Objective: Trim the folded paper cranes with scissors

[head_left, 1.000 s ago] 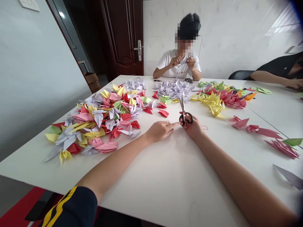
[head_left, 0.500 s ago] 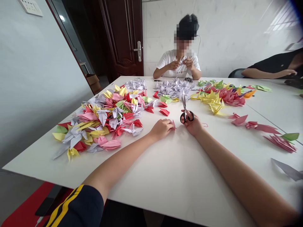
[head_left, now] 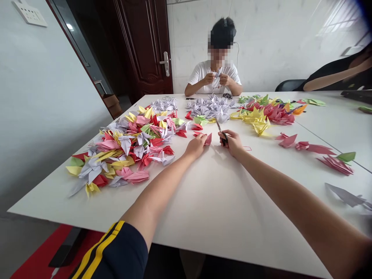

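Between the fingers of my left hand (head_left: 196,147) is a pink folded paper piece (head_left: 208,139), held just above the white table. My right hand (head_left: 233,143) grips a pair of black-handled scissors (head_left: 218,126), their blades pointing up and away to the left. A narrow gap separates the scissors from the pink paper. A red folded paper (head_left: 197,126) lies beyond my left hand, and a thin pink outline-shaped item (head_left: 247,148) rests beside my right wrist.
A large pile of mixed-colour folded papers (head_left: 130,147) covers the table's left side. White ones (head_left: 210,106) lie at the back; yellow ones (head_left: 258,120) and pink ones (head_left: 280,116) lie right of them. A person (head_left: 215,77) sits opposite, handling paper; another person's arm (head_left: 334,77) is at right.
Both hands have moved farther forward over the table, the left also slightly leftward. The scissors have tilted left, and more of the pink paper shows. The person at right has raised an arm.
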`<action>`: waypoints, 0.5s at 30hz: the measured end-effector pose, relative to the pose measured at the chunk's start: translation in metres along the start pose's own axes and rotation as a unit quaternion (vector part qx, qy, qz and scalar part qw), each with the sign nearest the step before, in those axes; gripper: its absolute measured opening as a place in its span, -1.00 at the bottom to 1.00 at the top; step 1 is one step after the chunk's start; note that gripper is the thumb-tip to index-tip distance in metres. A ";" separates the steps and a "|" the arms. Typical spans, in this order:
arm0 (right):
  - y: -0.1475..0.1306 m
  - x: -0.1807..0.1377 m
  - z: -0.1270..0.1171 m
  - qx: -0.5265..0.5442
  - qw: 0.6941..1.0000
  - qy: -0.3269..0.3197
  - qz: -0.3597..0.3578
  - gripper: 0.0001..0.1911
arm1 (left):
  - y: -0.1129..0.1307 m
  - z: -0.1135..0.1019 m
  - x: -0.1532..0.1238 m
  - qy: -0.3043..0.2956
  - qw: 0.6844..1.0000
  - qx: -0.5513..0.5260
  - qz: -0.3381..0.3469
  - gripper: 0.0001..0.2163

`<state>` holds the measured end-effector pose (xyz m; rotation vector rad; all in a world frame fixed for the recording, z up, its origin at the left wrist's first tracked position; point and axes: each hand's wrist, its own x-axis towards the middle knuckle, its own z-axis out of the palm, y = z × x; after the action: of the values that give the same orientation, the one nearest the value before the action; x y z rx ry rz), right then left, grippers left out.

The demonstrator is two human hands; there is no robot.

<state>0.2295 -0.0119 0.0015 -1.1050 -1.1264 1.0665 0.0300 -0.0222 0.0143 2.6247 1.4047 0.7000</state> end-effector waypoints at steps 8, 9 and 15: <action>-0.001 0.013 0.007 -0.108 0.980 0.164 -0.022 -0.69 | -0.003 0.010 0.029 0.004 0.998 0.037 -0.041 -0.66; 0.000 0.015 0.008 -0.118 0.977 0.175 -0.021 -0.69 | -0.003 0.011 0.032 0.005 0.998 0.038 -0.041 -0.66; 0.004 0.033 0.005 -0.170 0.965 0.196 -0.020 -0.73 | -0.008 0.014 0.047 0.026 0.997 0.036 -0.062 -0.69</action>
<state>0.2277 0.0221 0.0021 -1.4827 -1.0229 0.5938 0.0522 0.0224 0.0165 2.5603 1.6209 0.7199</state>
